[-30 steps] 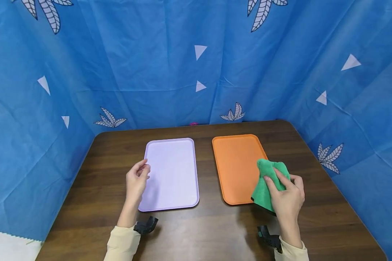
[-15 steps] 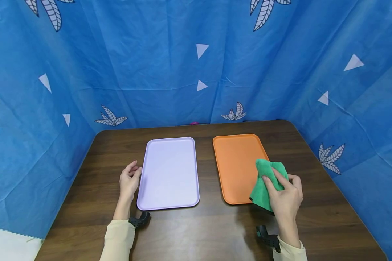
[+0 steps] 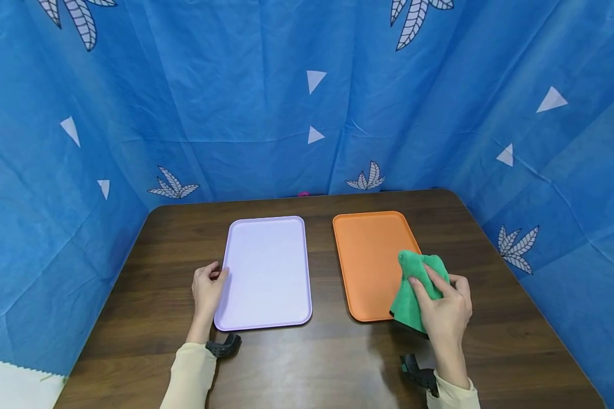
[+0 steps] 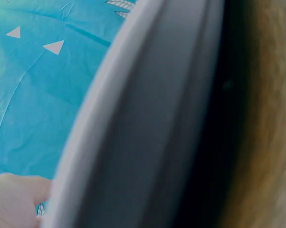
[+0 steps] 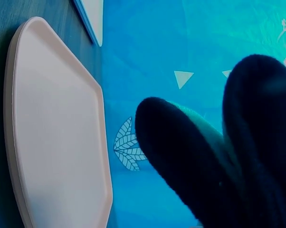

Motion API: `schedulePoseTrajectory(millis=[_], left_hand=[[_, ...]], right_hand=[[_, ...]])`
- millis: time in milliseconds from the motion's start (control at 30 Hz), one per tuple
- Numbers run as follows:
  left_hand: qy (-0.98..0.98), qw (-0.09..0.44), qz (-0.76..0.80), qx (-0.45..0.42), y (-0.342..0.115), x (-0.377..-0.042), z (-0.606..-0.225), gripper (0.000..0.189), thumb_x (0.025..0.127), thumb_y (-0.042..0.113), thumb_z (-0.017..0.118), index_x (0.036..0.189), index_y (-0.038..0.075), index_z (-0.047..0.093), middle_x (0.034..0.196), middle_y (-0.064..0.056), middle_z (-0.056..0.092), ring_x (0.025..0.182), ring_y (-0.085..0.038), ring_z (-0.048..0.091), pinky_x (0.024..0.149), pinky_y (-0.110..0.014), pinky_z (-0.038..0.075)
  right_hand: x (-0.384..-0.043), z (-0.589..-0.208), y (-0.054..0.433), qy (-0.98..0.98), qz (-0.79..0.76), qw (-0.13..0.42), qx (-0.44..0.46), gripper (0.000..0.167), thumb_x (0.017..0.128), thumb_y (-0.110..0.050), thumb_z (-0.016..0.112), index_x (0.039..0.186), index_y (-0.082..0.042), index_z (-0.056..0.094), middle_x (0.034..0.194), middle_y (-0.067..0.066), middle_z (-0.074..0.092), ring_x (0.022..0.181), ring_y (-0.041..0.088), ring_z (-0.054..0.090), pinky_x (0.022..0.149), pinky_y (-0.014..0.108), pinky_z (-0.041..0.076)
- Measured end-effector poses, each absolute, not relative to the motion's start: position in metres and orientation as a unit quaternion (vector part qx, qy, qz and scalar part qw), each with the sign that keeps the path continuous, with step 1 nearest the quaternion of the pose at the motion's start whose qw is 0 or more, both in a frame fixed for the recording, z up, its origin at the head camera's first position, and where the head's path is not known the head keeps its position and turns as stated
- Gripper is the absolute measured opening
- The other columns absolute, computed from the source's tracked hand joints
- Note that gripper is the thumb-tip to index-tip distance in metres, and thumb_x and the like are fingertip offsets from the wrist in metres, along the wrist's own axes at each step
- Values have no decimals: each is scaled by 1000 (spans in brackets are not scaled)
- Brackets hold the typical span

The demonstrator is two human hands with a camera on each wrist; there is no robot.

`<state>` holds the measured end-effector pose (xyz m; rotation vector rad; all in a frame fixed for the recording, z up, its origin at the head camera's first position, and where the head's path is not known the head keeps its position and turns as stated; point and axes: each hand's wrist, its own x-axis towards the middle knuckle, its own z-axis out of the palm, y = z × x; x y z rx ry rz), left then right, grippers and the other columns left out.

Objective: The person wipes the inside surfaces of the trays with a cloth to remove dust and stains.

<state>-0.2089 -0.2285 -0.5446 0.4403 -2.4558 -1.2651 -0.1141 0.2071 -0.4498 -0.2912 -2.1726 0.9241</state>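
Observation:
Near the table's left side lies a light purple tray (image 3: 266, 272). My left hand (image 3: 206, 289) is at its left edge, thumb at the rim and fingers curled beside it, pinching the edge. The left wrist view shows this hand (image 4: 14, 199) against the tray's rim (image 4: 100, 109), fingertips hidden. My right hand (image 3: 446, 318) holds a folded green cloth (image 3: 411, 295) between thumb and fingers, over the lower right corner of an orange tray (image 3: 370, 261). Up close in the right wrist view, the cloth (image 5: 181, 156) appears as two dark lobes with green between.
Both trays lie on a dark brown wooden table (image 3: 327, 363), with a strip of wood between them. A blue patterned curtain (image 3: 266, 113) hangs behind and along both sides. White material (image 3: 17, 383) shows at the lower left.
My left hand first drew left, away from over the purple tray, then came down and back right to its left rim. The right hand and green cloth have barely moved.

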Motion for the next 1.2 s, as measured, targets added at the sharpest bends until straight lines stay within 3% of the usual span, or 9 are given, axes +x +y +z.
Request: schedulePoseTrajectory(millis=[167, 400, 567, 733, 867, 967, 1100, 1200], left_hand=[[-880, 181, -415, 144, -226, -207, -548, 36, 86, 14, 71, 113, -11, 67, 114, -25, 55, 105, -39, 54, 92, -51, 37], [-876, 196, -422, 128, -225, -206, -548, 23, 85, -1, 65, 103, -14, 69, 111, -27, 57, 104, -42, 53, 92, -50, 37], [-864, 194, -442, 144, -224, -205, -543, 20, 86, -1, 62, 101, -12, 71, 106, -28, 64, 99, -41, 59, 89, -46, 40], [-850, 156, -468, 184, -222, -205, -535, 21, 88, 4, 62, 104, -6, 71, 98, -25, 72, 82, -25, 68, 68, -24, 47], [-819, 120, -527, 191, -222, -205, -530, 24, 89, 3, 62, 110, -7, 68, 103, -27, 70, 74, -5, 61, 61, -13, 45], [-787, 94, -581, 184, -222, -206, -527, 28, 91, 0, 60, 117, -9, 63, 102, -24, 69, 71, 1, 57, 63, -13, 46], [-762, 64, -620, 173, -221, -206, -527, 34, 94, 1, 57, 126, -9, 57, 93, -11, 70, 70, 2, 58, 65, -15, 48], [-762, 52, -624, 165, -219, -206, -527, 39, 97, 6, 53, 133, -9, 52, 94, -13, 70, 70, 1, 57, 65, -17, 48]], right_hand=[[-114, -452, 207, -849, 358, 370, -115, 40, 73, -6, 85, 111, 0, 73, 97, 23, 55, 90, 30, 48, 70, 39, 34], [-115, -454, 206, -850, 360, 366, -113, 40, 74, -7, 84, 111, -1, 73, 98, 23, 56, 91, 29, 49, 71, 38, 34], [-114, -456, 206, -852, 361, 362, -112, 39, 74, -7, 84, 111, -1, 73, 99, 23, 56, 91, 30, 50, 72, 39, 35], [-114, -459, 206, -853, 358, 363, -107, 39, 73, -6, 85, 110, -1, 74, 99, 23, 56, 90, 30, 50, 70, 36, 34], [-114, -460, 205, -853, 358, 365, -103, 39, 73, -6, 85, 110, -1, 74, 100, 23, 56, 90, 30, 50, 70, 35, 34], [-115, -461, 205, -853, 360, 364, -101, 39, 73, -6, 85, 110, -1, 74, 100, 24, 56, 91, 31, 50, 70, 35, 34], [-116, -461, 205, -853, 360, 363, -102, 39, 73, -6, 85, 111, -1, 74, 100, 23, 56, 91, 31, 51, 70, 35, 34], [-116, -462, 205, -854, 359, 362, -102, 39, 73, -7, 85, 110, -1, 74, 100, 24, 56, 91, 32, 51, 70, 36, 35]])
